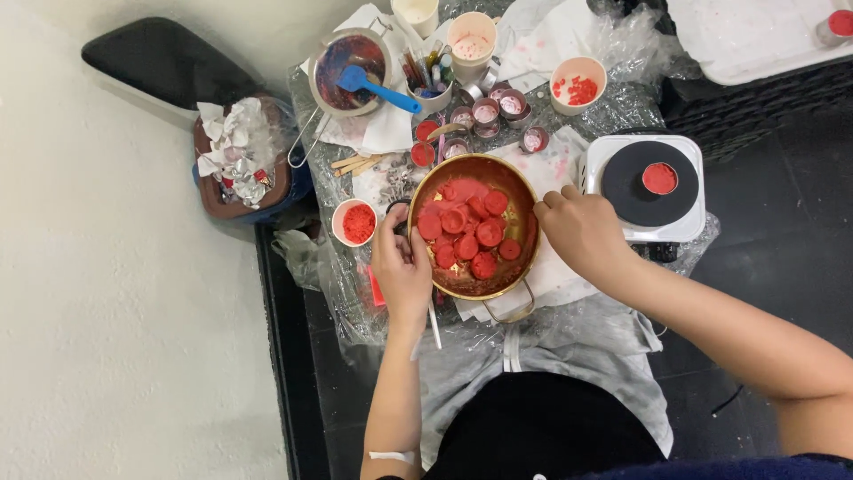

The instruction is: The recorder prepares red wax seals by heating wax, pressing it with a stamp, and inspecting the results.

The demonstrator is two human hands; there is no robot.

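Gold pot (524, 233) of red wax discs (471, 233) sat between both hands, left hand (402, 267) curled at its left rim, right hand (582, 233) closed on right rim.

From up here I get even, soft indoor light, bright on the pale wall (115, 293) at left and dim over the dark floor (782, 240) at right. Shadows are faint. The plastic sheet (622, 40) and the brass bowl (524, 222) throw small glints. Focus is fair, detail slightly soft, edges barely warped.
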